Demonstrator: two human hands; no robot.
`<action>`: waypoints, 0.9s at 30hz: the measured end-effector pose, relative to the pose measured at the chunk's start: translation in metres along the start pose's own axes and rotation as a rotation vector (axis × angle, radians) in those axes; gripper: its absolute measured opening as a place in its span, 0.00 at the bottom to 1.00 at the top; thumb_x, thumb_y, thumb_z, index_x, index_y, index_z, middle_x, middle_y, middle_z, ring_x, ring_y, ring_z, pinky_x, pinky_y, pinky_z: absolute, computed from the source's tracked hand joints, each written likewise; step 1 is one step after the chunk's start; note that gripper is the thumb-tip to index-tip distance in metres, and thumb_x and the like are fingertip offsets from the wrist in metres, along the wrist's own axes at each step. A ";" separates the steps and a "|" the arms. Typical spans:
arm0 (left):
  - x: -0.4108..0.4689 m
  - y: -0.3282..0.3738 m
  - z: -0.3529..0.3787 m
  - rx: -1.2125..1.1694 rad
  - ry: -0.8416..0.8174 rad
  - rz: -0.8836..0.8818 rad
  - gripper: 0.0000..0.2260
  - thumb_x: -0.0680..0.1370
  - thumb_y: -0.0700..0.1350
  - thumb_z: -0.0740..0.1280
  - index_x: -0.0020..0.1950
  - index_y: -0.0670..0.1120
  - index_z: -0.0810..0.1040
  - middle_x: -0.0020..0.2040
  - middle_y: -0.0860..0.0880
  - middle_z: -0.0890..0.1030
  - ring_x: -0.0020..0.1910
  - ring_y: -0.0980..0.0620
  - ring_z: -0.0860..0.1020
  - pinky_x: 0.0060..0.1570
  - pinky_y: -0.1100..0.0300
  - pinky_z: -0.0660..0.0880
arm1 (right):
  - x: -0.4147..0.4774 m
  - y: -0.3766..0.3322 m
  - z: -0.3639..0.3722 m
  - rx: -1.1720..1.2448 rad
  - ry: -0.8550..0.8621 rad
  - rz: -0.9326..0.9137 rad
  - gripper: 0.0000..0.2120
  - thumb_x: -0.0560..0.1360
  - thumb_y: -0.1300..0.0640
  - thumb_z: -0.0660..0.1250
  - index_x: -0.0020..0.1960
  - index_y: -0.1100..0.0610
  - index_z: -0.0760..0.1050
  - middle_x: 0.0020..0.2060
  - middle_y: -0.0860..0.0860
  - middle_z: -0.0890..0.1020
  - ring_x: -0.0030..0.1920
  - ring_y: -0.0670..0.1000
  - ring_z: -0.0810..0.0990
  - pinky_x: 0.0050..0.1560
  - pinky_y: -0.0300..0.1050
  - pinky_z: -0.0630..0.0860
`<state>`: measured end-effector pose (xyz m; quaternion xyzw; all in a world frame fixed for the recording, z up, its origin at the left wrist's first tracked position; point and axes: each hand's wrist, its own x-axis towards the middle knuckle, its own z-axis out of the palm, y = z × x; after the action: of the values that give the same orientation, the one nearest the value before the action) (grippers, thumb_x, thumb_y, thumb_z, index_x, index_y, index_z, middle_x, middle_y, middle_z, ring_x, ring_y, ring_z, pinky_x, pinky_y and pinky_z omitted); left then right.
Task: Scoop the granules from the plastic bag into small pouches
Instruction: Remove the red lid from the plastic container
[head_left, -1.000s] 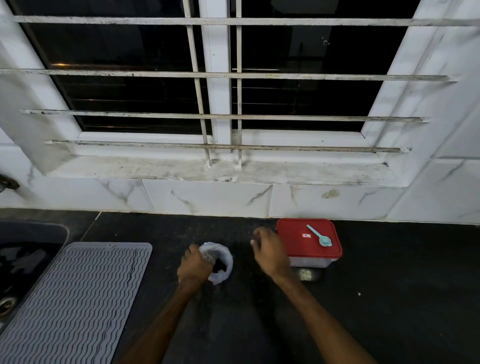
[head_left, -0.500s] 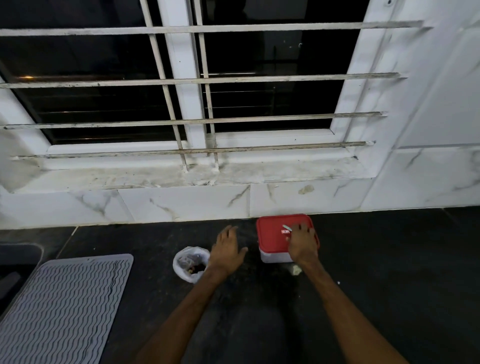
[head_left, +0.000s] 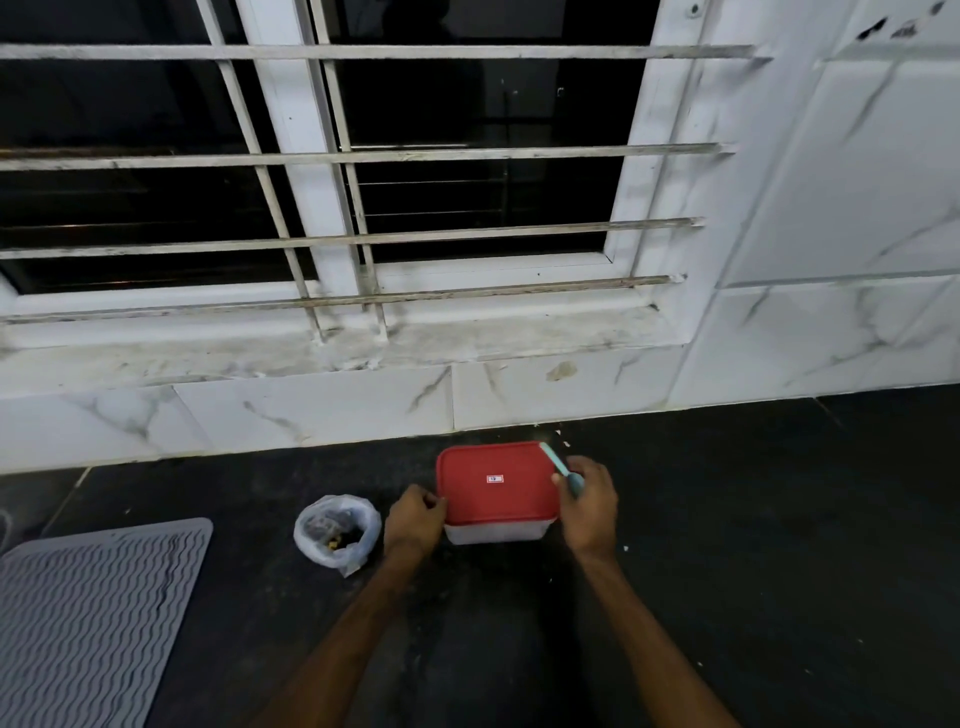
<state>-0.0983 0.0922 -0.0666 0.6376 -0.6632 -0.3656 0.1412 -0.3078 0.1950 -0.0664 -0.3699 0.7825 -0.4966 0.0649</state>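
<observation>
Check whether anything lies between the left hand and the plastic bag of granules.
Nothing visible does. The plastic bag stands open just left of the left hand, with only bare dark counter between them. That hand grips the red-lidded box at its left edge; the right hand holds the teal scoop.

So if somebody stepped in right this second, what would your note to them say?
Left hand grips the left edge of the red-lidded box. Right hand holds the teal scoop at the box's right edge.
The plastic bag stands open on the dark counter, left of the box, with granules inside.
Done: scoop is in hand. No pouches in view, none seen filled.
Left: probably open the box, then scoop granules into pouches.
</observation>
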 end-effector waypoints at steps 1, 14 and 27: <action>-0.002 0.000 -0.002 0.002 0.012 -0.002 0.09 0.78 0.50 0.67 0.48 0.44 0.76 0.45 0.47 0.82 0.41 0.49 0.78 0.42 0.57 0.74 | 0.001 0.012 -0.005 -0.013 0.037 0.049 0.11 0.71 0.65 0.73 0.53 0.64 0.78 0.49 0.58 0.79 0.49 0.56 0.78 0.54 0.44 0.72; -0.006 -0.014 -0.011 -0.033 -0.066 0.111 0.11 0.78 0.48 0.69 0.54 0.46 0.70 0.47 0.49 0.78 0.46 0.50 0.78 0.47 0.54 0.76 | -0.038 0.058 0.003 -0.348 -0.320 0.256 0.27 0.73 0.53 0.73 0.69 0.58 0.69 0.63 0.55 0.76 0.65 0.56 0.72 0.62 0.50 0.71; -0.010 -0.040 -0.013 -0.279 -0.099 0.226 0.11 0.76 0.30 0.65 0.53 0.43 0.75 0.45 0.49 0.80 0.47 0.45 0.80 0.40 0.68 0.74 | -0.060 -0.058 0.058 -0.499 -0.655 -0.406 0.45 0.73 0.26 0.42 0.76 0.57 0.62 0.77 0.56 0.60 0.77 0.58 0.56 0.76 0.58 0.51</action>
<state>-0.0587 0.1010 -0.0814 0.5143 -0.6798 -0.4668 0.2356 -0.2075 0.1783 -0.0631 -0.6578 0.7279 -0.1525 0.1192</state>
